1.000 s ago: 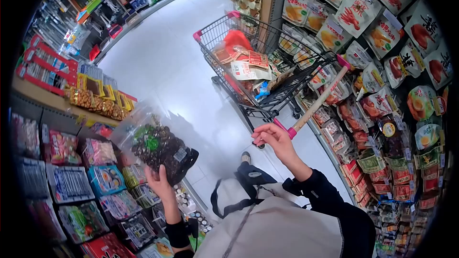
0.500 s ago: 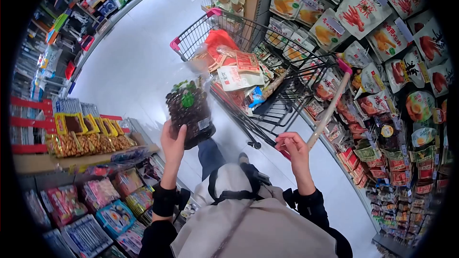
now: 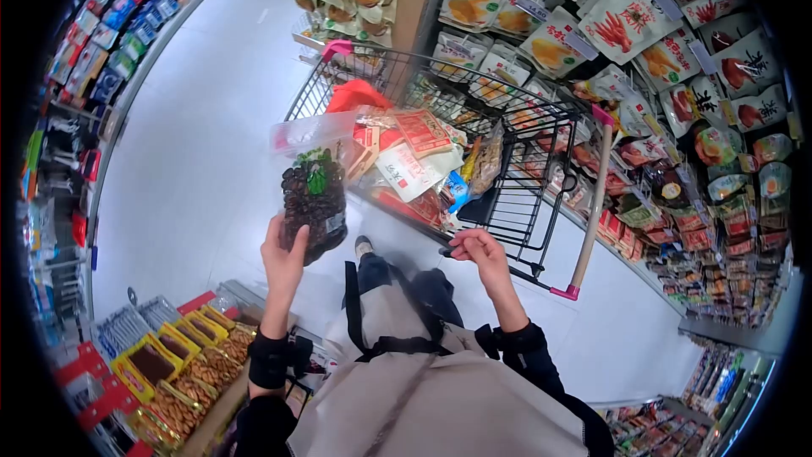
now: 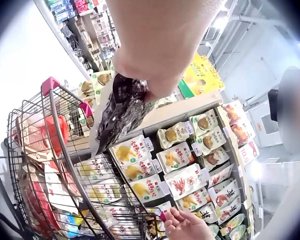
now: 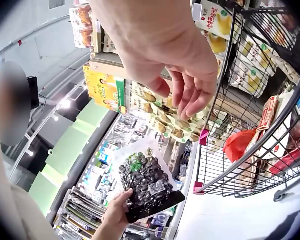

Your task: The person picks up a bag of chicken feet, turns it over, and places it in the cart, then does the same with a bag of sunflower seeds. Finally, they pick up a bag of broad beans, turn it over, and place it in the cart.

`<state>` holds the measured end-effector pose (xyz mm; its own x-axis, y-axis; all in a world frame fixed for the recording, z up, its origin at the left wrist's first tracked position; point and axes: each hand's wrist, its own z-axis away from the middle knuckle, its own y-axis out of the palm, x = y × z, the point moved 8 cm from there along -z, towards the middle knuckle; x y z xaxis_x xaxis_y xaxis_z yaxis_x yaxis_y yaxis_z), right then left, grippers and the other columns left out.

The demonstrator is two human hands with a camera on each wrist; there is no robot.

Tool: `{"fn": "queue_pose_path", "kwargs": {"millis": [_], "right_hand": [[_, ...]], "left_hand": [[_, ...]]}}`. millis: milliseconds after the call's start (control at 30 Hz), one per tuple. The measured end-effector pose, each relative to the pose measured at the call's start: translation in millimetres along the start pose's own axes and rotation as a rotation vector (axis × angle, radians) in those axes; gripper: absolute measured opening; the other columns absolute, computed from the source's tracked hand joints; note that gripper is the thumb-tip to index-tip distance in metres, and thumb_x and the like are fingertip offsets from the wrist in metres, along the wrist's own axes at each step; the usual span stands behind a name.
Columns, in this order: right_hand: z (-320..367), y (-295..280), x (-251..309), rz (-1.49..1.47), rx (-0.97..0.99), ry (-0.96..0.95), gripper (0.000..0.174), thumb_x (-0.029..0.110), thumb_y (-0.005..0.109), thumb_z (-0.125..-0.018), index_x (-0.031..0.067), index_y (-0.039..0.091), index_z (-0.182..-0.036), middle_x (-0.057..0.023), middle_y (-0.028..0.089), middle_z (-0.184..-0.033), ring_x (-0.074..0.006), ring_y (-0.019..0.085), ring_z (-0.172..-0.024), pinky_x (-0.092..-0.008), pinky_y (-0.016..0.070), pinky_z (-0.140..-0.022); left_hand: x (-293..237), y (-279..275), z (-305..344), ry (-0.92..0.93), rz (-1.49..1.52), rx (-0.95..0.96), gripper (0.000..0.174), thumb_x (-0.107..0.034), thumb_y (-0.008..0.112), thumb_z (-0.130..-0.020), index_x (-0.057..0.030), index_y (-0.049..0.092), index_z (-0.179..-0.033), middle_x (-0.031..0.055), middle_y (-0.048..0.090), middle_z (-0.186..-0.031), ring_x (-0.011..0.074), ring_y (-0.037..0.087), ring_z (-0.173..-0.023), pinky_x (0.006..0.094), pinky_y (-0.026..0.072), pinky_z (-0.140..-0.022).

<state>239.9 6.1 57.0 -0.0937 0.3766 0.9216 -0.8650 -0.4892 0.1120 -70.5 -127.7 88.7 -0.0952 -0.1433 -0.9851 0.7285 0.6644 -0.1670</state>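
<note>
My left hand (image 3: 283,256) grips the lower edge of a clear plastic bag (image 3: 315,207) of dark, wrinkled pieces with a green print, its thumb lying across the front. In the right wrist view the bag (image 5: 144,182) stands upright, a pale label near its bottom. It hangs close by the left side of a wire shopping cart (image 5: 225,189), overlapping it in the head view. My right hand (image 3: 484,258) is raised near the cart's near side, fingers loosely bent, with nothing seen between them in the right wrist view (image 5: 185,75).
Inside the cart lie a red bag (image 3: 359,96), a white food packet (image 3: 414,171) and several other packets. A pink-ended handle (image 3: 592,203) is on the right. Hanging food pouches (image 3: 626,21) line the right shelf; packs of nuts (image 3: 182,393) fill a display at lower left.
The left hand has carried the bag away from the left shelves to beside the cart. The view has turned, and the cart now lies nearer and across the front.
</note>
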Motion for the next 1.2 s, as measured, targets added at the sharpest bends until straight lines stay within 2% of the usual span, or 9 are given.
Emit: {"fn": "queue_pose_path", "kwargs": {"millis": [267,367,467,567,600,733,833,1067,1200], "right_hand": [[1.1,-10.5,-23.3,-0.055,-0.183,0.053,0.023,0.020,0.046,-0.088,0.0009,0.053,-0.099,-0.0077,0.059,-0.089,-0.0138,0.057,-0.075,-0.0257,0.0458,-0.069],[4.7,-19.3,-20.2,-0.045,-0.258,0.038,0.021,0.016,0.042,-0.089,0.0013,0.054,-0.097,-0.0086,0.060,-0.088,-0.0130,0.058,-0.075,-0.0242,0.0470,-0.069],[4.2,-27.6,-21.7,-0.088,-0.308,0.018,0.021,0.017,0.043,-0.089,0.0012,0.054,-0.097,-0.0087,0.060,-0.088,-0.0129,0.058,-0.075,-0.0241,0.0470,-0.069],[-1.8,-39.0,-24.7,-0.147,-0.323,0.000,0.021,0.017,0.043,-0.089,0.0010,0.053,-0.098,-0.0090,0.060,-0.088,-0.0130,0.057,-0.075,-0.0246,0.0466,-0.070],[-5.1,-42.2,-26.0,-0.165,-0.321,-0.006,0.021,0.016,0.042,-0.089,0.0005,0.053,-0.098,-0.0092,0.060,-0.089,-0.0132,0.057,-0.076,-0.0247,0.0465,-0.070],[-17.9,-59.2,-16.0,-0.198,-0.337,-0.038,0.021,0.016,0.042,-0.089,0.0006,0.053,-0.098,-0.0084,0.059,-0.088,-0.0128,0.057,-0.075,-0.0245,0.0462,-0.070],[-32.1,-76.0,-22.3,-0.218,-0.356,-0.044,0.020,0.015,0.042,-0.088,0.0010,0.053,-0.098,-0.0080,0.059,-0.089,-0.0122,0.056,-0.075,-0.0245,0.0464,-0.068],[-59.3,-78.0,-10.8,-0.197,-0.327,-0.026,0.019,0.015,0.042,-0.088,0.0015,0.053,-0.097,-0.0065,0.059,-0.088,-0.0116,0.056,-0.075,-0.0233,0.0458,-0.069],[-81.6,-76.9,-4.3,-0.139,-0.319,-0.025,0.016,0.012,0.044,-0.089,0.0007,0.052,-0.098,-0.0066,0.060,-0.087,-0.0116,0.057,-0.073,-0.0227,0.0461,-0.066]], "left_hand": [[-8.6,26.0,-66.9,0.040,-0.174,0.229,0.032,-0.002,0.058,-0.078,0.0018,0.049,-0.108,0.0074,0.060,-0.084,0.0086,0.055,-0.075,0.0218,0.0451,-0.066],[-8.4,52.3,-84.4,0.160,-0.374,0.317,0.029,-0.005,0.060,-0.076,-0.0010,0.054,-0.104,0.0134,0.063,-0.077,0.0147,0.062,-0.069,0.0244,0.0467,-0.062],[-12.8,80.0,-92.8,0.214,-0.321,0.369,0.030,-0.008,0.062,-0.074,-0.0052,0.056,-0.104,0.0164,0.062,-0.074,0.0215,0.063,-0.065,0.0271,0.0472,-0.059],[-19.9,98.4,-97.6,0.331,-0.477,0.399,0.033,-0.010,0.064,-0.072,-0.0090,0.056,-0.105,0.0169,0.061,-0.073,0.0257,0.061,-0.063,0.0295,0.0469,-0.056],[-21.3,102.8,-99.1,0.251,-0.549,0.437,0.031,-0.003,0.062,-0.073,-0.0006,0.056,-0.103,0.0171,0.062,-0.078,0.0192,0.062,-0.067,0.0266,0.0472,-0.062],[-34.6,113.4,-106.4,0.263,-0.536,0.465,0.031,-0.002,0.061,-0.073,0.0005,0.055,-0.103,0.0162,0.062,-0.077,0.0178,0.062,-0.067,0.0264,0.0468,-0.062],[-33.4,117.9,-117.6,0.339,-0.498,0.413,0.034,-0.008,0.063,-0.073,-0.0097,0.056,-0.106,0.0178,0.060,-0.074,0.0280,0.061,-0.065,0.0303,0.0465,-0.056],[-21.9,119.7,-138.5,0.253,-0.474,0.384,0.036,-0.005,0.062,-0.073,-0.0076,0.055,-0.108,0.0169,0.062,-0.075,0.0229,0.063,-0.065,0.0269,0.0468,-0.057],[1.5,114.4,-159.0,0.084,-0.423,0.403,0.036,-0.002,0.060,-0.075,-0.0018,0.052,-0.111,0.0153,0.062,-0.086,0.0164,0.061,-0.074,0.0246,0.0466,-0.066]]}}
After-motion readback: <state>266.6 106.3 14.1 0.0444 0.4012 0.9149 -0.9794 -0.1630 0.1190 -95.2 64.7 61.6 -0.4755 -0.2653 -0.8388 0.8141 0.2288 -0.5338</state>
